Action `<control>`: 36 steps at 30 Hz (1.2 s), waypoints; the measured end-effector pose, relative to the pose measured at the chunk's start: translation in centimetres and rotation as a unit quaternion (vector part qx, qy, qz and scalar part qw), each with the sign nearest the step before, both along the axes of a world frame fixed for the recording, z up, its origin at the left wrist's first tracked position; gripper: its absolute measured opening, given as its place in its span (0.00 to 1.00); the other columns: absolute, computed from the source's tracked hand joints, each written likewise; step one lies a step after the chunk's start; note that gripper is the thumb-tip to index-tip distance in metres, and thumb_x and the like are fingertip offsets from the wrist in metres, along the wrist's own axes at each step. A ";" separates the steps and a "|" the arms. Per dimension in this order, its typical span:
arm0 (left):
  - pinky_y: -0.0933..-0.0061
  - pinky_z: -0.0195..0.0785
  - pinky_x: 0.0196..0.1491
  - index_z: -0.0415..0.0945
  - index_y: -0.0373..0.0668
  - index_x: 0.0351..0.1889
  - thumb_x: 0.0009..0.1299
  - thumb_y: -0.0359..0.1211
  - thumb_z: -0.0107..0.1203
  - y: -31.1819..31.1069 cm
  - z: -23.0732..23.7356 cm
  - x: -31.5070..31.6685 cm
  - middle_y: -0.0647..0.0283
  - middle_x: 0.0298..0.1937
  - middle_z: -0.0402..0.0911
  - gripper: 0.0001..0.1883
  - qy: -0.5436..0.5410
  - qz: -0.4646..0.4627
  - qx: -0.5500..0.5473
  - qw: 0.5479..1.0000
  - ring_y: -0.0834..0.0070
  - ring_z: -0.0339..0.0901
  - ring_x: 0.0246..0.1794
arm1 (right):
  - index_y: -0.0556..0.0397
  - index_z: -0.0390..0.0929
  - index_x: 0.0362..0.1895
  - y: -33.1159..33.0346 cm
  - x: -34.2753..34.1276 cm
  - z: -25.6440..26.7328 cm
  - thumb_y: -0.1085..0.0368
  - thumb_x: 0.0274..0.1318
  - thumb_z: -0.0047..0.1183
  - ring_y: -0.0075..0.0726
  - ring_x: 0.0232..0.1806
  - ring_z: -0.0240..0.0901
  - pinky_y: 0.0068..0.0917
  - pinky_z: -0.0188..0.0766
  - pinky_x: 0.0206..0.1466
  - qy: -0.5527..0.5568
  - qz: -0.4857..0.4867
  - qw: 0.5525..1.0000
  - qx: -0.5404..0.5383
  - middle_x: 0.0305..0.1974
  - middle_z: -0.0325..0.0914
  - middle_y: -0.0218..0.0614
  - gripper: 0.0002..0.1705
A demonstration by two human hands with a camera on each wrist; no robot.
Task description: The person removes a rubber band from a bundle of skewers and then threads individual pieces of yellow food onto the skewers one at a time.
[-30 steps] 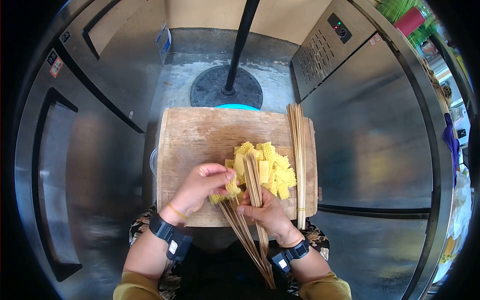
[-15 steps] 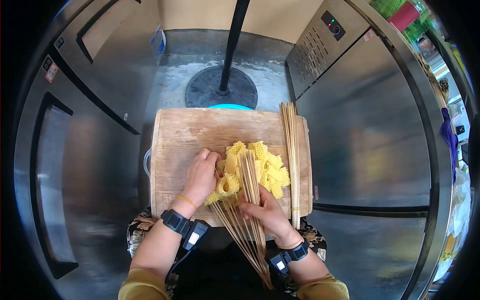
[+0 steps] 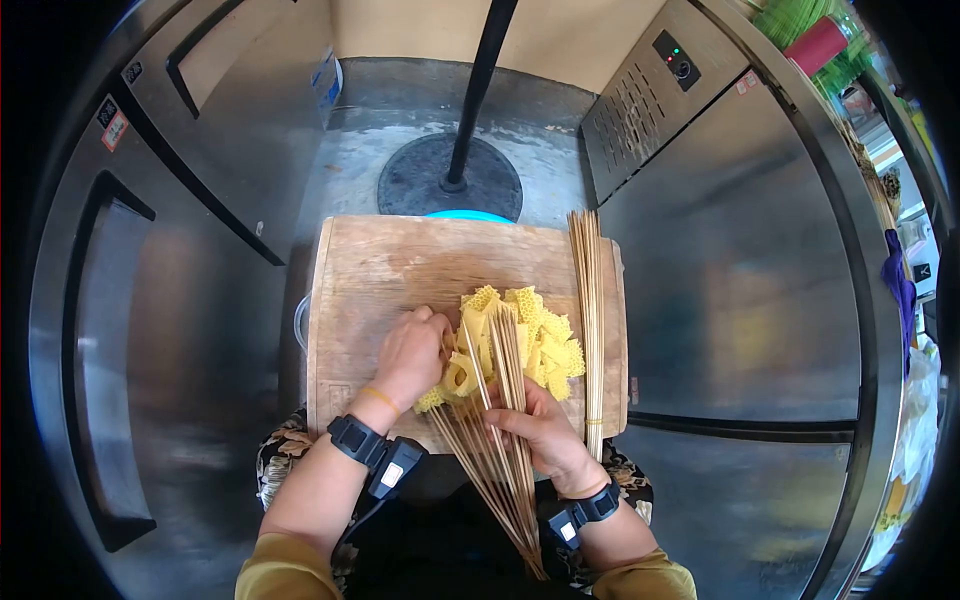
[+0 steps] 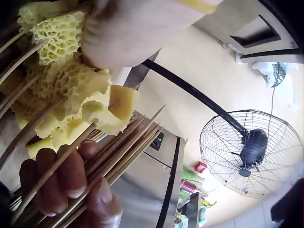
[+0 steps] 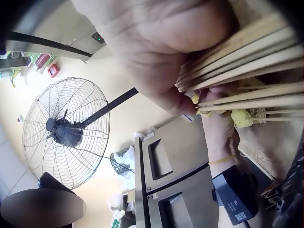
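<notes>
My right hand [image 3: 540,425] grips a bundle of bamboo skewers [image 3: 509,360], points upward. One skewer [image 3: 479,365] stands apart at the left of the bundle, at the right thumb. Pieces of yellow honeycomb tripe [image 3: 548,345] are heaped on the wooden board [image 3: 370,265]. A curled piece of tripe [image 3: 460,375] lies nearest me, and several skewers [image 3: 470,455] run from there toward the lap. In the left wrist view, skewers enter honeycombed tripe [image 4: 61,35]. My left hand [image 3: 408,352] is at the heap's left edge, fingers bent down; I cannot tell whether they pinch a piece.
A second skewer bundle [image 3: 591,330], banded near its lower end, lies along the board's right side. Steel cabinets [image 3: 740,270] stand on both sides. Beyond the board, a black pole rises from a round base [image 3: 450,175]. A wire fan [image 4: 251,152] shows in the wrist views.
My left hand has moved from the skewer tips to the heap's left edge. The curled tripe it held now sits low by the skewers. One skewer has separated leftward from the right-hand bundle.
</notes>
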State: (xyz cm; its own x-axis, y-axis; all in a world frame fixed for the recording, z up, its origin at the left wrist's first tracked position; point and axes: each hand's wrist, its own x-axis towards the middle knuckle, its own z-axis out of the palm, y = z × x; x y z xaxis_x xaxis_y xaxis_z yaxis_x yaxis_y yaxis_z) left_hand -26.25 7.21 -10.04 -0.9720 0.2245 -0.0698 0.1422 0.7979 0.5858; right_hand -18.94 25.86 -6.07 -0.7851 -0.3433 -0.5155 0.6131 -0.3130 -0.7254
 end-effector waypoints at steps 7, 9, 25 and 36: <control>0.62 0.67 0.45 0.76 0.40 0.35 0.55 0.20 0.56 -0.9 -1.9 -0.3 0.55 0.36 0.75 0.10 0.041 0.021 0.082 0.996 0.56 0.73 0.42 | 0.53 0.69 0.44 -0.2 0.0 -0.4 0.77 0.54 0.54 0.16 0.22 0.64 0.13 0.60 0.24 -0.002 -0.003 1.000 -0.020 0.30 0.73 0.29 0.14; 0.62 0.67 0.43 0.75 0.41 0.35 0.56 0.21 0.55 -1.5 -1.0 -0.7 0.54 0.36 0.74 0.10 0.080 0.053 0.153 0.983 0.55 0.73 0.39 | 0.53 0.69 0.44 -0.4 -0.1 -0.1 0.77 0.54 0.55 0.16 0.22 0.63 0.13 0.59 0.23 -0.003 -0.002 1.000 -0.016 0.30 0.73 0.29 0.14; 0.85 0.67 0.37 0.70 0.39 0.55 0.65 0.22 0.57 -3.6 3.0 -1.2 0.69 0.32 0.81 0.19 -0.074 0.089 0.447 0.887 0.89 0.73 0.31 | 0.53 0.67 0.43 -1.5 -0.1 -0.7 0.76 0.54 0.57 0.17 0.22 0.62 0.13 0.59 0.23 0.019 0.034 0.999 0.019 0.29 0.71 0.28 0.15; 0.84 0.68 0.38 0.70 0.39 0.54 0.65 0.24 0.58 -3.4 4.4 -0.5 0.66 0.35 0.82 0.19 -0.074 0.086 0.451 0.886 0.88 0.74 0.33 | 0.54 0.67 0.42 -1.8 -0.2 -1.0 0.76 0.53 0.58 0.18 0.22 0.63 0.14 0.59 0.23 0.015 0.036 0.999 0.021 0.28 0.71 0.28 0.15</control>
State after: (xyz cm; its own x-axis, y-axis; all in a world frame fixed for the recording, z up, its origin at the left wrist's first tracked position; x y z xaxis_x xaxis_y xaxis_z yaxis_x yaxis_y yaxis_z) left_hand -26.76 3.82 -5.67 -0.9924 0.1039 -0.0666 -0.0670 -0.0005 0.9978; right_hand -19.16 24.11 -7.03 -0.7750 -0.3777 -0.5067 0.6100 -0.2374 -0.7560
